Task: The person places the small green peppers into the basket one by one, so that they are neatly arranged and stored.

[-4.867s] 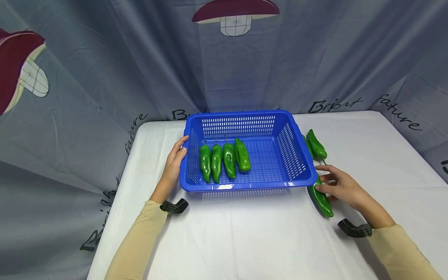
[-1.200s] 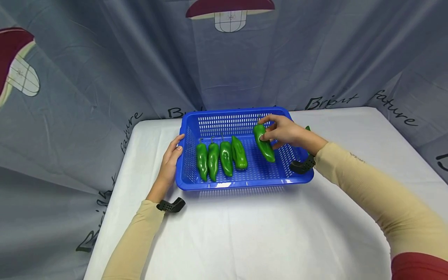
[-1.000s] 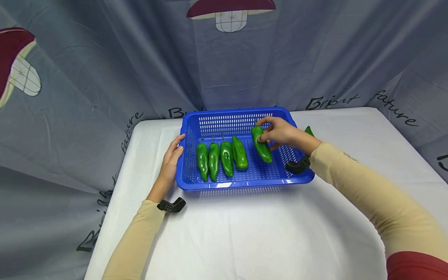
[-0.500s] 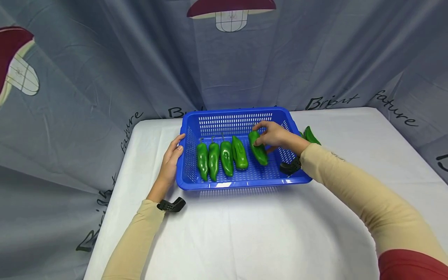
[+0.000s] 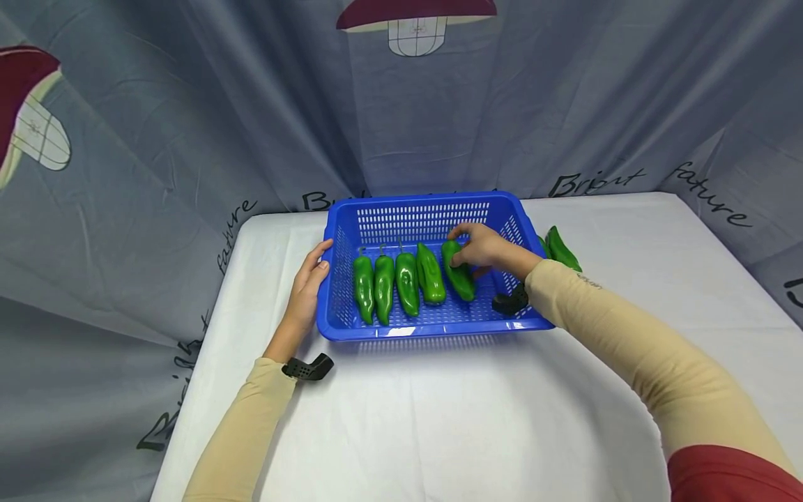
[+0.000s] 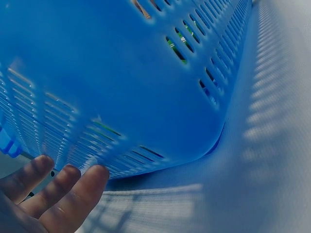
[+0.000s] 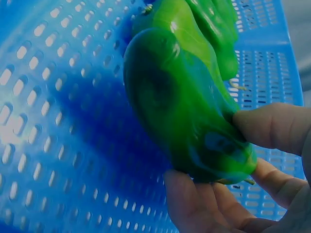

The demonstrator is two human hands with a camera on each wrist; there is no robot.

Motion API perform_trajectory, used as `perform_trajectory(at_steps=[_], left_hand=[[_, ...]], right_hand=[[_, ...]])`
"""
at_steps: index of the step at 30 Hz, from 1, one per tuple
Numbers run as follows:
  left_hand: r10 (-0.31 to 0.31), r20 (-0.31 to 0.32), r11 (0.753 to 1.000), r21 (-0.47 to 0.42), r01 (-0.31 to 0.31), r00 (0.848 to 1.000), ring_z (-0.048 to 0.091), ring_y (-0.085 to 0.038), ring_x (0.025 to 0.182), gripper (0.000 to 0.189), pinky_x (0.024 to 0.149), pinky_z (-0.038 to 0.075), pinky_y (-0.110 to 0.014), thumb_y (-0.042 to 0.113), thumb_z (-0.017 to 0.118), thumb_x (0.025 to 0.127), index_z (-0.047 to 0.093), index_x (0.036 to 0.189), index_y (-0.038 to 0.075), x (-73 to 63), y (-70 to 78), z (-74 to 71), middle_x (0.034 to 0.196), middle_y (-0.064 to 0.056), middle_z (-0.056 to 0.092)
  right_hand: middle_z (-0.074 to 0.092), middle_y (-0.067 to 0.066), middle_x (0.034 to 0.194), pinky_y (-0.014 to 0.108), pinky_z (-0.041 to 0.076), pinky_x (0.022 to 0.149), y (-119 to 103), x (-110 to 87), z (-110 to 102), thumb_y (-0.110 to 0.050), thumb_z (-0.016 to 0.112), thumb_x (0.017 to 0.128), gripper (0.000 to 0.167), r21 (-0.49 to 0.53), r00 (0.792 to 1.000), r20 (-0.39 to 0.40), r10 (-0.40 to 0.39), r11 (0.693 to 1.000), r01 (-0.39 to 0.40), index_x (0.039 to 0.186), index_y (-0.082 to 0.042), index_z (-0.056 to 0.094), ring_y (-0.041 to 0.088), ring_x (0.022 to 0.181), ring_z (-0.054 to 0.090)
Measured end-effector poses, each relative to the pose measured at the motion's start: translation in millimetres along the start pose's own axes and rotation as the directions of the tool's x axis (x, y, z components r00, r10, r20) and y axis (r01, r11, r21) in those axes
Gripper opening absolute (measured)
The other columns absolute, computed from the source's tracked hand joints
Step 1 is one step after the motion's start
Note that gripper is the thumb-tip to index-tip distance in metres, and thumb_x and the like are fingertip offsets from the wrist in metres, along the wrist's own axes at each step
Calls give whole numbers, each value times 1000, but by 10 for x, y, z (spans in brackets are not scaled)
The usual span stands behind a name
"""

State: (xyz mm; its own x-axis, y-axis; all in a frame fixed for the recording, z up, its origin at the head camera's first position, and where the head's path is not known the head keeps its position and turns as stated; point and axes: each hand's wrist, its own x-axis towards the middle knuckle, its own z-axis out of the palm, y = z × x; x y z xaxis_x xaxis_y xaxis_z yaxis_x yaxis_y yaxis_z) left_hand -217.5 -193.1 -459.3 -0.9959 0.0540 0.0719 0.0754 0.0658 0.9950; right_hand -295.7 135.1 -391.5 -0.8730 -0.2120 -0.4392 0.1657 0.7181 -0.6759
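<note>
Pepper [image 5: 463,282], green and glossy, is pinched between the thumb and fingers of your right hand [image 5: 482,247], inside the blue basket [image 5: 433,329] toward its right half. Four more peppers [image 5: 407,284] lie side by side to its left — the nearest just beside it. Your left hand [image 5: 306,287] rests at the basket's left end, fingers loosely extended against it. Beyond the right wall, two other peppers [image 5: 562,251] lie on the white cloth [image 5: 401,418], partly hidden by your sleeve [image 5: 640,355].
</note>
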Motion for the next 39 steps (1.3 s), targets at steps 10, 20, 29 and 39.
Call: perform_trajectory(at_steps=[10,20,29,39], left_hand=[[12,0,1000,-17,-12,1000,42,-31,141,50,116,36,-49,20,31,109,34,158,14,2,5,12,167,-8,29],[16,3,1000,-20,-16,1000,44,-29,137,50,111,39,-40,21,31,109,34,159,14,8,18,15,167,-7,30],[13,-3,1000,-23,-13,1000,42,-31,141,50,115,37,-45,20,32,109,34,158,14,3,11,11,168,-6,28],[11,2,999,-53,-11,1000,49,-29,129,50,95,47,-20,20,32,109,35,158,14,0,21,16,164,-10,34]], right_hand=[[53,25,133,40,63,66,-11,83,100,-4,73,87,59,-68,999,-24,23,997,-24,141,-9,51,42,112,64],[52,25,135,40,63,66,-21,97,125,-4,73,87,58,-69,999,-41,34,997,-36,141,-8,51,40,112,63],[52,25,135,40,63,67,-15,121,140,-4,73,88,58,-71,999,-28,36,997,-38,141,-7,50,40,113,61],[50,25,137,43,63,69,-34,85,114,-5,72,89,61,-47,999,-16,45,998,-46,145,-9,46,41,118,59]])
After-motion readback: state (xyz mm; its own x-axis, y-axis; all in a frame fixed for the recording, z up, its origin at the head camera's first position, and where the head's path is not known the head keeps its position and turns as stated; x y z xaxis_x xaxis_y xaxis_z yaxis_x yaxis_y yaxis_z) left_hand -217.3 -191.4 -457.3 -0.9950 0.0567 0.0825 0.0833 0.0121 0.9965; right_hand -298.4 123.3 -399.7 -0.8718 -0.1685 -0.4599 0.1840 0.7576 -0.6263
